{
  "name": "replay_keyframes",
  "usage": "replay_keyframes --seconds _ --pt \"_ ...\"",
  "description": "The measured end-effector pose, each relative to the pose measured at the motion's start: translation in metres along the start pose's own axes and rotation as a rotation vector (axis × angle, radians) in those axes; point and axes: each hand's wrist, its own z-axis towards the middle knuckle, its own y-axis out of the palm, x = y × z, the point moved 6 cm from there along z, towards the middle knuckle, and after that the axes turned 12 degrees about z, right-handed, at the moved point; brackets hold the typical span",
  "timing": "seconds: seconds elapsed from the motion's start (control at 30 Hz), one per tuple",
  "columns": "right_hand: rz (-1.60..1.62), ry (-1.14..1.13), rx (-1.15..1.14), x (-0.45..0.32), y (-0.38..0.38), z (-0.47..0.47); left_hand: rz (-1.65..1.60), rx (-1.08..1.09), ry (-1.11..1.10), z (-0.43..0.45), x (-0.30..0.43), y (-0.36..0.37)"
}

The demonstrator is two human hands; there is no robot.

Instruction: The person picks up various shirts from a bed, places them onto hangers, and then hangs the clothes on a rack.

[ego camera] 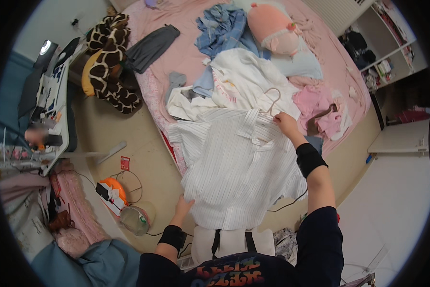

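A white striped button-up shirt hangs on a clothes hanger whose hook shows above the collar. The shirt is spread in front of me, its upper part against the near edge of the bed. My right hand grips the hanger at its shoulder, beside the collar. At the lower left side of the shirt, my left hand touches the cloth near the hem; its fingers are partly hidden. Beyond the collar lies a white garment with pink lettering.
The pink-covered bed also bears grey trousers, blue plaid cloth, a pink plush toy and pink clothes. A wastebasket and an orange object stand on the floor at left, near a cluttered desk.
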Motion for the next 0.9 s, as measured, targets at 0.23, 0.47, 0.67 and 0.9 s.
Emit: replay_keyframes --seconds 0.23,0.47,0.67,0.9 --pt "0.153 -0.177 -0.104 -0.08 -0.075 -0.01 -0.185 0.229 -0.041 -0.058 -0.002 -0.051" --pt "0.348 -0.6 -0.271 -0.29 -0.142 -0.041 -0.088 0.688 0.132 -0.14 0.015 -0.176" --pt "0.495 -1.032 -0.319 -0.468 -0.19 -0.097 0.08 1.375 0.184 -0.277 0.083 -0.349" --pt "0.507 -1.417 -0.373 -0.615 -0.202 -0.206 -0.062 1.461 0.224 -0.417 0.069 -0.421"
